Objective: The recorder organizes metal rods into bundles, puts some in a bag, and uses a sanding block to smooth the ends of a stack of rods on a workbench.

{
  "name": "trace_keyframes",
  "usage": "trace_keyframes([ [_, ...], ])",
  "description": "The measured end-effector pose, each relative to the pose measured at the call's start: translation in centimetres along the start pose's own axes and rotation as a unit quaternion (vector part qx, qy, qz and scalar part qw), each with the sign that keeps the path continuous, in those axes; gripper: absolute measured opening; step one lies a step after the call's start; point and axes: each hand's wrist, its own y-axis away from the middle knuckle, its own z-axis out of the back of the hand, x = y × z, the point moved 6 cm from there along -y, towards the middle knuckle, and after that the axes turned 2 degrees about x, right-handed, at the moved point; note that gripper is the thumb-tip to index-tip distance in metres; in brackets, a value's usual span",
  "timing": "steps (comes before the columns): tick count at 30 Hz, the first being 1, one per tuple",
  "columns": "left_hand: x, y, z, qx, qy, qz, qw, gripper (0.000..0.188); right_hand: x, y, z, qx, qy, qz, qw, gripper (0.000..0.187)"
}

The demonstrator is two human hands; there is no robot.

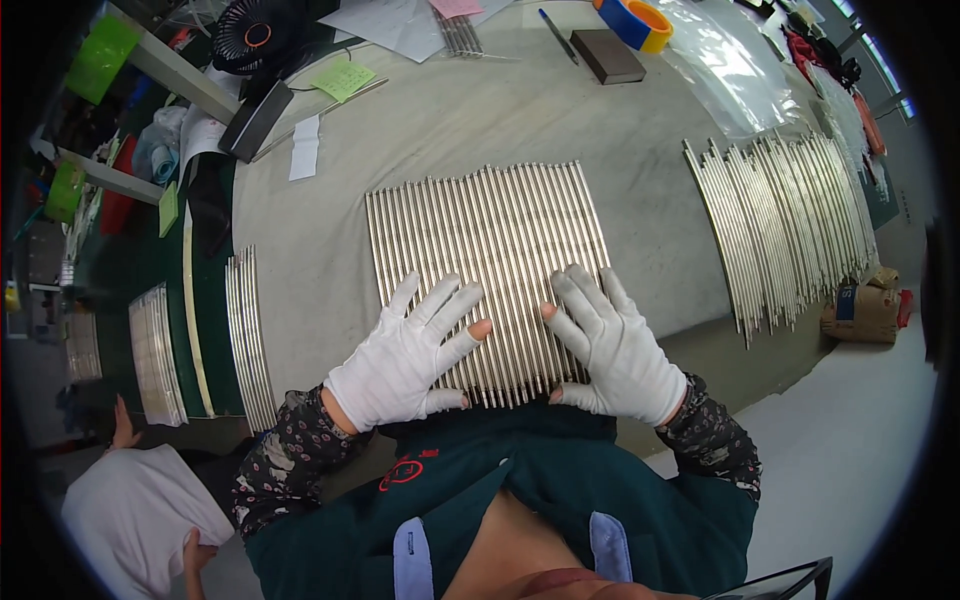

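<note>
A flat row of shiny metal rods [490,230] lies side by side on the grey table in front of me, their near ends by the table's front edge. My left hand [405,350], in a white glove with bare thumb and fingertip, rests flat with fingers spread over the row's left part. Over the right part lies my right hand [610,345], gloved the same way, its fingers stretched out and touching the rods. Neither hand is closed round anything. The rods' far ends are slightly uneven.
More metal rods [785,230] lie at the right, and a narrow bundle of rods [248,335] at the left. Towards the back are a dark block [607,56], a tape roll [636,22], plastic sheeting [735,70] and a fan [258,36]. Another person [150,510] is at lower left.
</note>
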Motion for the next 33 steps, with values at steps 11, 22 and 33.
trace_keyframes([
  [11,-3.3,-9.6,0.5,-0.012,0.018,-0.163,0.986,0.085,-1.7,5.5,-0.1,-0.028,0.079,-0.115,0.99,0.097],
  [22,-2.8,-12.6,-0.4,-0.035,0.002,-0.183,0.982,0.081,-2.4,5.9,0.3,-0.049,0.054,-0.116,0.991,0.093],
  [33,-2.9,-12.9,-0.6,-0.046,0.005,-0.182,0.982,0.078,-2.6,6.0,1.1,-0.079,0.061,-0.098,0.99,0.084],
])
